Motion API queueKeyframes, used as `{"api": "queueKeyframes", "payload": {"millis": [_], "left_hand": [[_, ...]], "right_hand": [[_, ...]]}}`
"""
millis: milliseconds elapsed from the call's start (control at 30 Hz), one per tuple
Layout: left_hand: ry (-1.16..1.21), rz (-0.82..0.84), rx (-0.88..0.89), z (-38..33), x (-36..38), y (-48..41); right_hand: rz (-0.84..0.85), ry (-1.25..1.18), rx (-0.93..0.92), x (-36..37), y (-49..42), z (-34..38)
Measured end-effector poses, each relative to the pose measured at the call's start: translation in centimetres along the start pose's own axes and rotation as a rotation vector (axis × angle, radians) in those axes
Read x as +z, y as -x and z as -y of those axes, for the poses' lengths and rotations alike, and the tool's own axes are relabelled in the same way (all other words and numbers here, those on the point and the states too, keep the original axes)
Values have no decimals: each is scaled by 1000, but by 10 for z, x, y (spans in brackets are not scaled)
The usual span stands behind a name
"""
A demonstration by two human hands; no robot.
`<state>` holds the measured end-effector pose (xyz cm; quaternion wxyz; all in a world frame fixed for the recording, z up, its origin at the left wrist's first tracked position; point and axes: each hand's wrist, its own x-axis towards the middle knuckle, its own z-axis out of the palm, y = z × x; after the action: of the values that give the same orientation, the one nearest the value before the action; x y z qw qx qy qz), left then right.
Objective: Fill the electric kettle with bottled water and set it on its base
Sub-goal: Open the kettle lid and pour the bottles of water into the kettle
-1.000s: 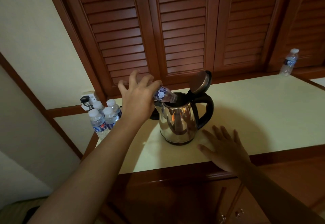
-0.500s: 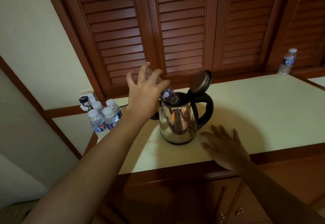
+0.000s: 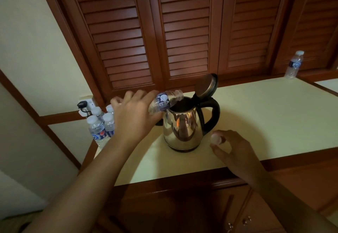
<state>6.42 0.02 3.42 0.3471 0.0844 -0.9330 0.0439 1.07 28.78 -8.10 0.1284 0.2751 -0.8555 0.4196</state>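
Moved since the earlier frame: bottle swung from a steep neck-down tilt to almost level; right hand, then flat with fingers spread, now off the surface and pinching a cap. Item 1, counter [image 3: 265, 123]: pale top, bears everything listed. Item 2, kettle [image 3: 182, 132]: polished steel, upright at counter centre, lid [image 3: 205, 86] hinged open toward 1 o'clock, black loop handle [image 3: 212, 115] at 3 o'clock. Likely heavy once filled, walls slick and easily dented; best taken by the handle only. A dark shape at its 9 o'clock may be the base, mostly hidden; kettle judged not yet on it. Item 3, left hand [image 3: 133, 119]: at 9 o'clock of the kettle, thumb beneath and fingers loosely fanned over the bottle's bottom end. Item 4, right hand [image 3: 236, 152]: at 4 o'clock of the kettle, fingertips closed on the cap. Item 5, bottle [image 3: 165, 101]: thin clear plastic, neck over the kettle mouth; contents cannot be told. Probably light and soft, buckling if squeezed; hold mid-body, gently. Item 6, spare bottles [image 3: 99, 132]: capped cluster at 9 o'clock; lone bottle [image 3: 294, 65] far off at 2 o'clock. Item 7, cap [image 3: 216, 139]: white, small, apt to slip.
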Motion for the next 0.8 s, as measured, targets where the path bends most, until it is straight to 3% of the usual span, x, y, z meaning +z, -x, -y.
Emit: {"api": "queueKeyframes", "payload": {"millis": [133,200,533,800], "left_hand": [[500,113,-38,-14,-7,44],[636,179,-38,-23,-5,68],[878,321,16,-61,26,90],[1195,568,4,-128,50,63]], "right_hand": [[134,-99,-31,-18,-19,35],[187,-67,-74,-28,-27,48],[172,-158,-100,-67,-22,39],[119,-209,-121,-122,-23,-10]]}}
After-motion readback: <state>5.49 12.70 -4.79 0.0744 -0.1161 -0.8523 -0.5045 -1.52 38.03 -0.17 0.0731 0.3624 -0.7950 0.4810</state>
